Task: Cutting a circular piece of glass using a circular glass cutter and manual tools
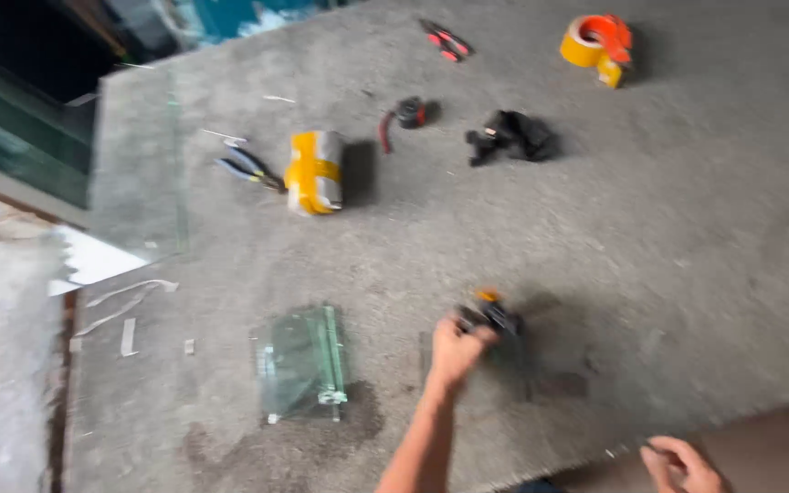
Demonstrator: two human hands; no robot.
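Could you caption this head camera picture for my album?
Left hand grips a black-and-orange tool beside stacked glass pieces.

Left hand (454, 351) sits mid-front on the table (687, 228), closed round a small clamp tool (490, 315); right hand (682, 466) at the front edge, well to its right. Stack of glass pieces (303, 365) just left of the left hand. Behind: roll (315, 172) with pliers (248, 169) to its left, cloth bundle (513, 137) to its right, tape dispenser (598, 41) at far right. Glass sheet (134, 173) stands at the left edge.

Right hand (682, 464) cut off by bottom edge; small black-and-orange tool (493, 315) blurred, partly hidden under left hand (456, 347), kind undeterminable.
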